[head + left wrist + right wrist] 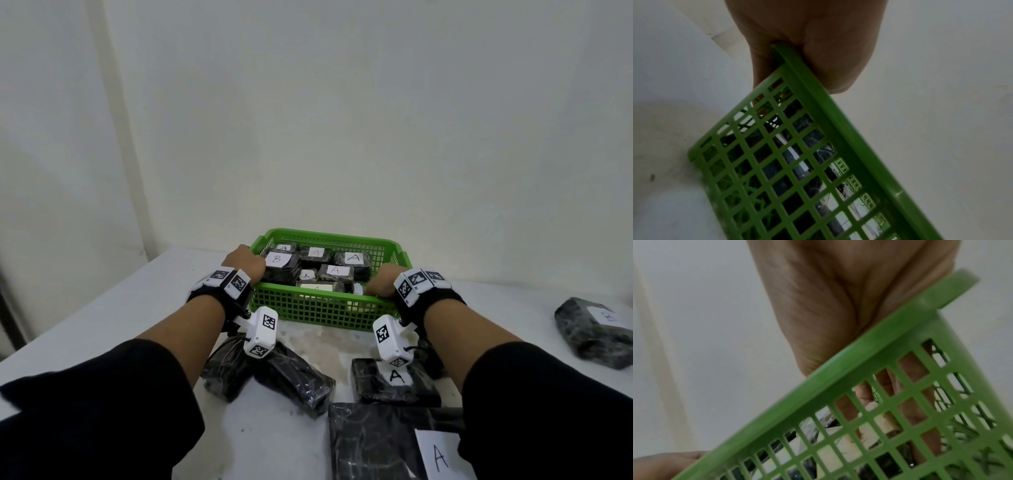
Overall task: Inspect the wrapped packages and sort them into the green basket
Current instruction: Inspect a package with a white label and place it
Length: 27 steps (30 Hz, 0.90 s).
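The green basket [322, 310] sits on the white desk [113, 308] in front of the person, and both hands hold its near rim. The left hand [245, 262] grips the near-left corner; the left wrist view shows the rim running into the fold of its curled fingers [830, 53]. The right hand [382, 279] grips the near-right part of the rim, and through the mesh wall the right wrist view shows its fingers [914, 386] hooked down inside the basket.

Inside the basket lie several black wrapped packages with white paper labels: one at the left marked B [277, 259], the others marked A [352, 257]. More wrapped packages lie on the desk outside the basket: two unlabelled on their visible faces near the left forearm [294, 380], one marked A under the right wrist [394, 380], a large one marked A at the bottom edge [376, 445], and one apart at the far right [592, 334].
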Available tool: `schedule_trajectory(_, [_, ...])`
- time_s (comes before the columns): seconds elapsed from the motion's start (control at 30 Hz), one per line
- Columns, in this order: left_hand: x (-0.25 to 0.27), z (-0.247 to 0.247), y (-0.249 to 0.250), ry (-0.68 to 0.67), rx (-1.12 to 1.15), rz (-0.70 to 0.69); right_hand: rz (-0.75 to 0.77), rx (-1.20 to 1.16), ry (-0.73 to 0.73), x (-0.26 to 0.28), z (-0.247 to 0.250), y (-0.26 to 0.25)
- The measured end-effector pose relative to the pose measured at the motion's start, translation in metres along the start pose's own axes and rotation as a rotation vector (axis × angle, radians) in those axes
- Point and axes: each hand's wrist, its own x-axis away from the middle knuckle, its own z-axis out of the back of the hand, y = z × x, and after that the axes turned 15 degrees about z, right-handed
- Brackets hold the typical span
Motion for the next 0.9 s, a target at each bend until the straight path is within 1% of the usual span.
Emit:
schedule_trajectory(0.33, [-0.001,0.001,0.002,-0.009,-0.018,0.004,-0.024,-0.015,-0.001,0.001,0.000,0.000])
schedule_trajectory(0.5, [0.005,0.011,0.008,-0.064,-0.051,0.022,-0.025,-0.085,0.038,0.005,0.003,0.000])
schedule_trajectory(0.57, [0.011,0.019,0.011,-0.114,-0.104,0.025,-0.030,-0.127,0.072,0.007,0.005,0.002])
schedule_trajectory(0.6, [0.013,0.023,0.013,-0.145,-0.105,0.025,-0.035,-0.136,0.093,0.009,0.007,0.003])
schedule_trajectory(0.67, [0.018,0.031,0.015,-0.159,-0.092,0.043,-0.040,-0.130,0.112,0.015,0.010,0.004])
schedule_trajectory(0.73, [0.022,0.040,0.015,-0.120,-0.143,-0.005,-0.031,-0.144,0.106,0.020,0.012,0.004])
schedule_trajectory(0.8, [0.023,0.044,0.016,-0.086,-0.123,0.001,-0.021,-0.149,0.092,0.024,0.013,0.003])
schedule_trajectory(0.87, [0.030,0.048,0.017,-0.083,-0.111,-0.012,-0.026,-0.117,0.100,0.023,0.010,0.001])
schedule_trajectory(0.9, [0.031,0.048,0.018,-0.085,-0.150,-0.019,-0.033,-0.093,0.105,0.023,0.008,-0.001])
